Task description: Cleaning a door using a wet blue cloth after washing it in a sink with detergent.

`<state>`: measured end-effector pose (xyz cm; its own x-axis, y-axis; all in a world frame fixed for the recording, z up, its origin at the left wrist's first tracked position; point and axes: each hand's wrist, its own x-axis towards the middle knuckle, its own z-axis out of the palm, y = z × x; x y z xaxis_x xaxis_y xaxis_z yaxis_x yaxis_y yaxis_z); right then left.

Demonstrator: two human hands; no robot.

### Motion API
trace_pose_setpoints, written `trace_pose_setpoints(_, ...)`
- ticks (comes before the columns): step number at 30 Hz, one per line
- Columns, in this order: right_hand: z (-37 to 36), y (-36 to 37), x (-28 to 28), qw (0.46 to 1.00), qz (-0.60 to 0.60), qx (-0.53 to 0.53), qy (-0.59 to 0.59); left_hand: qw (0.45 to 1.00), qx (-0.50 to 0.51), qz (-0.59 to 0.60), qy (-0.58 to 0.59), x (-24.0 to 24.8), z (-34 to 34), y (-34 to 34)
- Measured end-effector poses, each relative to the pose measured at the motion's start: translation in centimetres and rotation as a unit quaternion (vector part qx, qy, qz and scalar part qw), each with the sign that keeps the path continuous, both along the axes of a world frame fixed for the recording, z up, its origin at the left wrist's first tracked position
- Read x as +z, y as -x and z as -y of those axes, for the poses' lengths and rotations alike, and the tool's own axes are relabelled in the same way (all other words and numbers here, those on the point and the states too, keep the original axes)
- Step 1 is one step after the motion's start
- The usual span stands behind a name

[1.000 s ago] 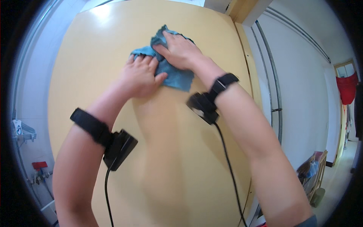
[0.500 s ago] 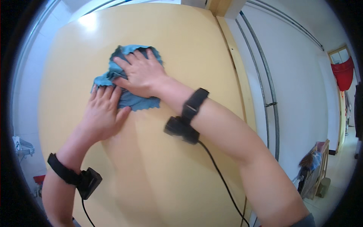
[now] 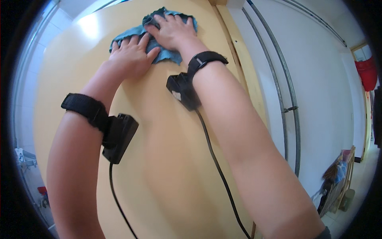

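A crumpled blue-teal cloth (image 3: 168, 57) lies against a pale yellow wooden door panel (image 3: 159, 139), near its upper part. My right hand (image 3: 174, 32) presses flat on the cloth's upper right part, fingers spread. Lower and to the left, my left hand (image 3: 133, 59) is also open, its fingertips on the cloth's left part and its palm low on the panel side. The cloth is partly hidden under both hands. Each wrist wears a black strap with a small black box and a cable.
To the right of the panel runs a wooden frame (image 3: 234, 44), then grey pipes (image 3: 292, 99) on a white wall. Farther right, a broom (image 3: 331, 171) and a wooden rack stand on the floor, and a red cloth (image 3: 366, 73) hangs. Tiled wall lies at left.
Both hands have slid the cloth up and to the right across the panel. My forearms now reach farther into view, and the cloth is bunched differently.
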<state>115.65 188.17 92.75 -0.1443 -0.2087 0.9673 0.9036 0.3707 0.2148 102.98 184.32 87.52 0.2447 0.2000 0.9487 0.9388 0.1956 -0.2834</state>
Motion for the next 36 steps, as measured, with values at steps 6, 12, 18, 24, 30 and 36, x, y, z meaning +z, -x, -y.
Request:
trace_pose_setpoints(6,-1.4,-5.0,-0.2,1.0,-0.008,-0.006,0.018,0.999,-0.008,0.001,-0.048,0.2,-1.5,-5.0)
trace_pose_setpoints(12,-2.1,-7.3,-2.6,1.0,-0.006,-0.005,-0.028,0.99,0.031,-0.093,-0.102,-0.4,-3.1,-5.8)
trace_pose_setpoints(18,1.8,-8.7,-7.8,0.995,0.012,-0.047,0.084,0.993,-0.018,-0.109,-0.035,-5.7,-0.1,-7.4)
trace_pose_setpoints(24,-0.8,-9.0,-14.2,0.998,0.009,-0.046,0.051,0.992,-0.032,-0.119,-0.006,-12.1,0.2,-7.8)
trace_pose_setpoints(30,0.3,-7.5,-25.1,0.986,0.004,-0.097,0.133,0.984,-0.044,-0.171,0.028,-21.0,0.2,-5.5)
trace_pose_setpoints(36,1.3,-9.3,-39.5,0.984,-0.011,-0.031,0.176,0.953,-0.232,-0.122,0.15,-33.3,1.3,-7.0)
